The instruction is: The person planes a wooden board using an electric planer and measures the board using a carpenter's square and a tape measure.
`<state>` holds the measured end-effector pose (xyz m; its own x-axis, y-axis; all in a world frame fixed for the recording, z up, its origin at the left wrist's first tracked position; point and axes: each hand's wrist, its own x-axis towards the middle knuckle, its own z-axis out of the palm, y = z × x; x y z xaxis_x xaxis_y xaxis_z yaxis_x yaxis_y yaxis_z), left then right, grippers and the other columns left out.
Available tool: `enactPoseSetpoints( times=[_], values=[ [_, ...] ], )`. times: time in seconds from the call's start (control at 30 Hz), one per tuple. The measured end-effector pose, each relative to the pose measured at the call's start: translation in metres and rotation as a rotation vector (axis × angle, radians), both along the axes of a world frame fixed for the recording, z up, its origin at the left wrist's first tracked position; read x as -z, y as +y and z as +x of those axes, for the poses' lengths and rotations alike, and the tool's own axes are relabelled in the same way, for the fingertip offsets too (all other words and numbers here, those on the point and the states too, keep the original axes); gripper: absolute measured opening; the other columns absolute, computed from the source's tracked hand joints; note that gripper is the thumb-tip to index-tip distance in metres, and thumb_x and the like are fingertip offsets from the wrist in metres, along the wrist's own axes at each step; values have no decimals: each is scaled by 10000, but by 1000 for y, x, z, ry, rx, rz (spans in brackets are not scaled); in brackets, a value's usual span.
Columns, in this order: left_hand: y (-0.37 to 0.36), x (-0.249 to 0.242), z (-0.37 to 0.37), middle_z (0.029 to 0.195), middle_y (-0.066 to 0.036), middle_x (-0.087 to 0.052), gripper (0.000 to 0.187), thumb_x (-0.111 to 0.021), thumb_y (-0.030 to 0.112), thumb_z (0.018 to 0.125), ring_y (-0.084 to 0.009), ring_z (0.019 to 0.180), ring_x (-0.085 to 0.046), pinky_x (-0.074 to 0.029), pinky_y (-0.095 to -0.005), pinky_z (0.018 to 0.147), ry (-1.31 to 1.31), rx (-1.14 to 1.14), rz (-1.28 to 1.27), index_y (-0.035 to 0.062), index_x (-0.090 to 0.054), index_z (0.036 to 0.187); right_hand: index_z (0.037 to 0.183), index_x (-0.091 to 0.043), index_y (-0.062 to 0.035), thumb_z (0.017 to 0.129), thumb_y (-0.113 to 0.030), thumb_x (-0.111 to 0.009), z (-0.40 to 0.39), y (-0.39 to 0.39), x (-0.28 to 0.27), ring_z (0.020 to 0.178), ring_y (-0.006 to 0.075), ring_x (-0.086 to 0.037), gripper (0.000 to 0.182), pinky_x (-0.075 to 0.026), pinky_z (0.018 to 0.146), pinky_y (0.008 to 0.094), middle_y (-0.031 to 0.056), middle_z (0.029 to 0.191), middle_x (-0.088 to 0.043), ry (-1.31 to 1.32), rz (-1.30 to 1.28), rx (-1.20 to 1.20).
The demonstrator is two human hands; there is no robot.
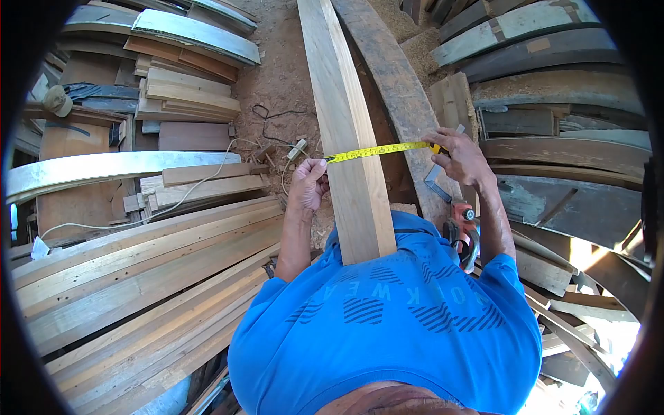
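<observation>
A yellow tape measure [377, 151] is stretched crosswise over a long wooden beam [344, 124], which runs away from my body with two faces showing. My left hand [310, 184] is closed, pinching the tape's end at the beam's left edge. On the other side, my right hand [462, 158] is wrapped round the tape's case, past the beam's right edge and above a worn plank [394, 76]. Most of the case is hidden by the fingers. Below the right hand lies a bent grey metal piece [434, 185].
A red power tool [465, 220] sits by my right side. Stacked boards [190, 93] and long planks [159, 277] fill the left. More timber [553, 90] is piled on the right. A pale cord [200, 187] with a connector [297, 149] crosses the left side.
</observation>
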<state>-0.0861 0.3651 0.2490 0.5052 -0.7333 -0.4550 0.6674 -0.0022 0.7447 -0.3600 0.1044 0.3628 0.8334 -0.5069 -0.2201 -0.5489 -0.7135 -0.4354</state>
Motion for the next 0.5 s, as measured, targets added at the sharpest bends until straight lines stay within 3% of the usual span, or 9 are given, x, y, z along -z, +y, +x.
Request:
enactPoseSetpoints(
  times=[0.03, 0.13, 0.23, 0.33, 0.4, 0.5],
  values=[
    [-1, -4, -2, 803, -11, -693, 196, -746, 202, 913, -101, 617, -642, -545, -246, 549, -8, -15, 14, 117, -586, 989, 1350, -615, -170, 903, -184, -692, 0, 0, 0, 1325, 372, -508, 454, -414, 1110, 462, 194, 1424, -542, -4, 2, -6],
    [2, -3, 0, 851, -21, -696, 205, -755, 194, 908, -113, 682, -662, -565, -276, 610, 11, 3, 8, 104, -593, 997, 1334, -619, -148, 905, -188, -682, 1, 1, -6, 1278, 358, -546, 435, -433, 1083, 457, 175, 1384, -577, -8, 13, -15],
    [-2, -6, -11, 962, -88, -711, 294, -718, 299, 943, -173, 783, -688, -583, -323, 709, 10, -68, -32, 66, -609, 1084, 1291, -640, -133, 905, -195, -666, 0, 6, -24, 1205, 354, -595, 391, -467, 1022, 455, 164, 1299, -633, 12, 42, -54],
    [13, -3, -21, 1104, -172, -703, 475, -598, 443, 997, -253, 925, -707, -588, -386, 825, 336, -10, -157, 23, -587, 1217, 1233, -666, -115, 901, -198, -654, -6, 15, -34, 1113, 369, -637, 343, -503, 943, 454, 166, 1179, -679, -7, 128, -122],
    [28, 2, -26, 1151, -204, -693, 563, -516, 504, 1015, -284, 981, -707, -589, -403, 859, 432, 52, -200, 7, -559, 1276, 1197, -688, -105, 891, -217, -589, -13, 26, -44, 1077, 345, -648, 340, -501, 920, 466, 161, 1093, -695, -25, 149, -145],
    [52, 16, -34, 1212, -229, -675, 638, -465, 533, 1026, -310, 1085, -692, -581, -438, 919, 493, 199, -305, -25, -520, 1331, 1208, -686, -105, 892, -226, -595, -17, 39, -57, 1071, 345, -651, 350, -503, 926, 465, 172, 1068, -695, 125, 165, -131]
  ],
)
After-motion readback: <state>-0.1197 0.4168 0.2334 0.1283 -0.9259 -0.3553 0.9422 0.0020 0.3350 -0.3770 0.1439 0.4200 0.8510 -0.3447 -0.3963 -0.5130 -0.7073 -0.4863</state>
